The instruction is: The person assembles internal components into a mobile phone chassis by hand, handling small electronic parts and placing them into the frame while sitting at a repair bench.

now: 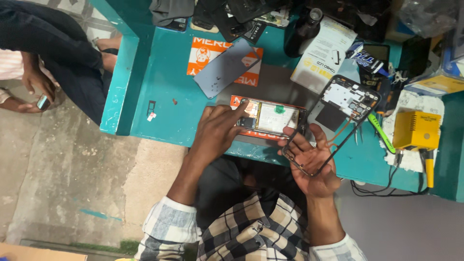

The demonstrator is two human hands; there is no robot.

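Head view | left hand [218, 129] grip loose, fingertip on opened phone [270, 117] | right hand [311, 162] clasps phone frame [333, 118]

The left hand [220, 130] lies on the teal surface [164, 82], forefinger tip touching the upper left corner of an opened phone [270, 117] that lies flat with its battery exposed. The right hand [311, 162], palm up, holds a black phone frame [333, 121] by its lower end; the frame tilts up to the right and carries a circuit board at its top. A blue-grey back cover [227, 67] rests on an orange sticker above. A yellow box [416, 129] sits at right. Another person's hand [38, 84] holds a small phone at left.
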